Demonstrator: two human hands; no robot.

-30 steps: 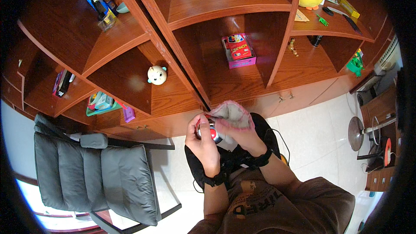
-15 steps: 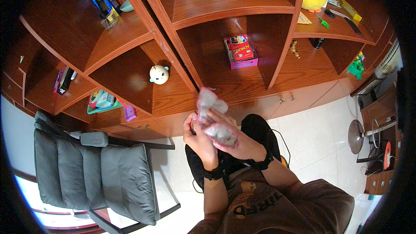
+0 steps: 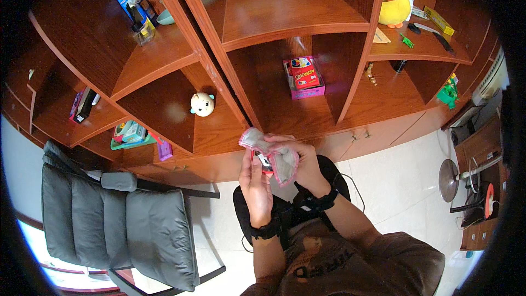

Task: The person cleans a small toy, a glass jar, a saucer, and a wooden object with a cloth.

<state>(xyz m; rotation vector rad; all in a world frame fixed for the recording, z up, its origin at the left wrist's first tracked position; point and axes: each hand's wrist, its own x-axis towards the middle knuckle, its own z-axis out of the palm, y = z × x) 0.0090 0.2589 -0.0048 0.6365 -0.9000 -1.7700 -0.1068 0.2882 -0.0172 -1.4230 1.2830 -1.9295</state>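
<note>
Before the lower edge of the wooden shelf unit (image 3: 285,115), the left hand (image 3: 256,182) and right hand (image 3: 304,164) both curl shut around a pink-edged grey pouch (image 3: 274,156), held between them beside the grey chair (image 3: 120,219).

Both forearms raised from the lower edge, bent at the elbows, meeting in front of the chest. Left hand (image 3: 256,182) upright, palm turned inward, fingers curled closed, a dark band at the wrist. Right hand (image 3: 303,165) angled across to touch it, fingers clenched, dark band at that wrist too.
</note>
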